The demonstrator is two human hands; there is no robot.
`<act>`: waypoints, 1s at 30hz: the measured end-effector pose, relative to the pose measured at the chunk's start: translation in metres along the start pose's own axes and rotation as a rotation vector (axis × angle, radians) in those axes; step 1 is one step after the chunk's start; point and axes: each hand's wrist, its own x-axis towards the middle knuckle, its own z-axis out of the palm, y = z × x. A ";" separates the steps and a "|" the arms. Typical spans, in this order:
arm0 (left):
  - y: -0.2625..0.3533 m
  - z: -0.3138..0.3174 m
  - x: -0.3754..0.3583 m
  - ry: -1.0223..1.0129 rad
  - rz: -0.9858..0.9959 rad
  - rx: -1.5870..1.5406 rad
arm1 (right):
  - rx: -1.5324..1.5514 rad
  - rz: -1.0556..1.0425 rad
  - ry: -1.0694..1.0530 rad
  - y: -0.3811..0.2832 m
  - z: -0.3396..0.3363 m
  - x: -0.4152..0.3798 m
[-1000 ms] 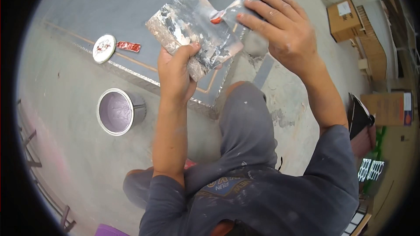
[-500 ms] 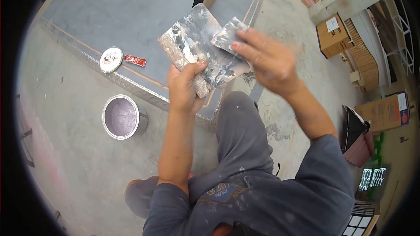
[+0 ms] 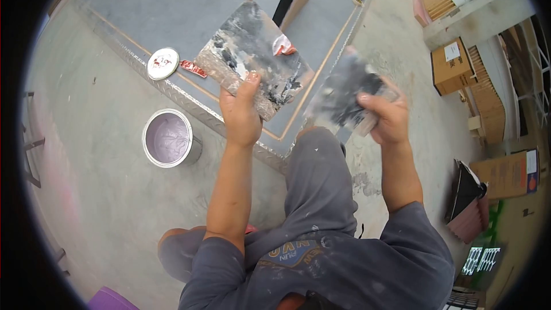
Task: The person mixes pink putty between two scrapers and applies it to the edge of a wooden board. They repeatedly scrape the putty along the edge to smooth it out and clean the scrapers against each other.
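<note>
My left hand (image 3: 241, 116) grips the lower edge of a putty-smeared board (image 3: 252, 57), held up and tilted in front of me. A small dab of red paste (image 3: 283, 46) sits near the board's right edge. My right hand (image 3: 388, 117) is off to the right of the board and holds a wide scraper blade (image 3: 344, 95) coated in dark grey filler; the blade is blurred. The two tools are apart. I am crouched, with my knee (image 3: 317, 161) below both hands.
An open can of pale purple filler (image 3: 168, 138) stands on the concrete floor at my left. Its lid (image 3: 163, 63) and a red tube (image 3: 194, 69) lie on the grey panel (image 3: 172, 6) edged with metal trim. Cardboard boxes (image 3: 453, 64) sit at the right.
My right hand has pulled the scraper off the board and swung it down to the right. The board stays held up by my left hand, slightly higher in view.
</note>
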 end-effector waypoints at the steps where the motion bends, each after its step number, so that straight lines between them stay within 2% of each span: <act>1: -0.005 0.003 -0.002 0.008 0.013 0.038 | -0.013 0.059 0.024 0.003 0.002 -0.002; 2: -0.009 0.005 -0.005 0.013 0.026 0.073 | -0.024 0.118 0.048 0.006 0.005 -0.003; 4: -0.016 0.002 -0.013 -0.029 0.051 0.359 | -0.018 0.218 0.117 0.018 -0.005 -0.001; 5: -0.016 0.002 -0.014 -0.050 0.082 0.494 | -0.019 0.205 0.092 0.015 0.002 0.000; 8: 0.006 0.015 -0.017 -0.212 0.058 0.436 | -0.028 0.211 0.187 0.025 -0.007 0.000; 12: 0.013 0.014 -0.017 -0.314 0.052 0.576 | 0.046 0.265 0.091 0.019 -0.002 0.000; 15: 0.008 0.004 -0.018 -0.458 -0.089 0.561 | 0.074 0.201 0.088 0.022 0.003 0.000; 18: 0.007 0.022 -0.027 -0.347 -0.206 0.439 | 0.027 0.173 -0.043 0.012 -0.005 0.001; 21: -0.007 0.006 -0.014 -0.131 -0.256 0.059 | 0.211 -0.068 -0.082 -0.018 0.008 0.000; 24: 0.017 0.020 -0.009 -0.115 -0.336 -0.194 | -0.453 -0.608 -0.076 -0.006 0.008 0.003; 25: 0.019 0.017 -0.007 -0.189 -0.378 -0.227 | -0.559 -0.757 -0.197 0.001 0.011 0.010; 28: 0.016 0.031 -0.015 -0.147 -0.285 -0.288 | -1.219 -1.037 -0.233 0.007 0.023 0.007; 29: 0.018 0.028 -0.016 -0.144 -0.272 -0.274 | -1.218 -1.015 -0.126 0.013 0.026 0.004; 30: 0.020 0.026 -0.016 -0.141 -0.256 -0.259 | -1.237 -0.991 -0.134 0.017 0.023 0.003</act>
